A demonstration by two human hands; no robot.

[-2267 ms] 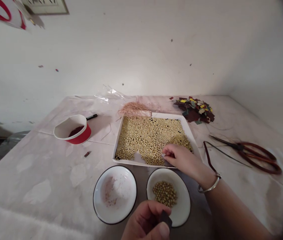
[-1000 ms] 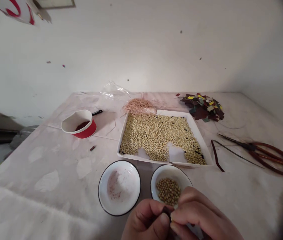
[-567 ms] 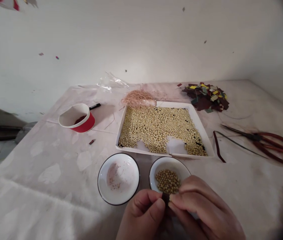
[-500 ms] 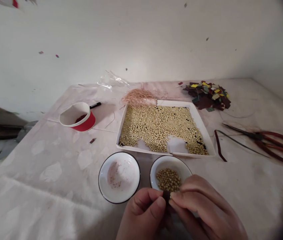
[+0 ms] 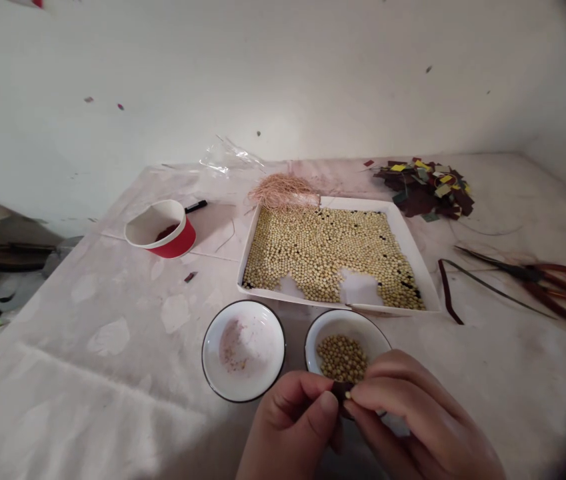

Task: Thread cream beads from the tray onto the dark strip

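My left hand (image 5: pixel 295 417) pinches a small dark strip (image 5: pixel 341 392) between thumb and forefinger. Against the strip's right side, the fingertips of my right hand (image 5: pixel 407 403) are closed on a pale round bead (image 5: pixel 348 395), or perhaps a seed. Both hands meet just in front of a dark-rimmed white bowl (image 5: pixel 380 325), which holds brownish-yellow beads (image 5: pixel 343 358). To its left stands a second white bowl (image 5: pixel 263 383) with pinkish powder and crumbs inside. Behind the bowls lies a white tray (image 5: pixel 425 283) spread with pale yellow beads (image 5: pixel 323 247) and some black ones.
A red and white paper cup (image 5: pixel 183 241) with dark red stuff inside stands left, beside a black marker (image 5: pixel 196 206). Copper-coloured threads (image 5: pixel 283 190) overlap the tray's back edge. Dark and yellow scraps (image 5: pixel 427 190) lie back right, with scissors (image 5: pixel 533 273) at the far right.
The whole scene has shifted slightly right in view. The hands still meet at the dark strip, which looks turned a little, and the pale bead beside it sits lower against it.
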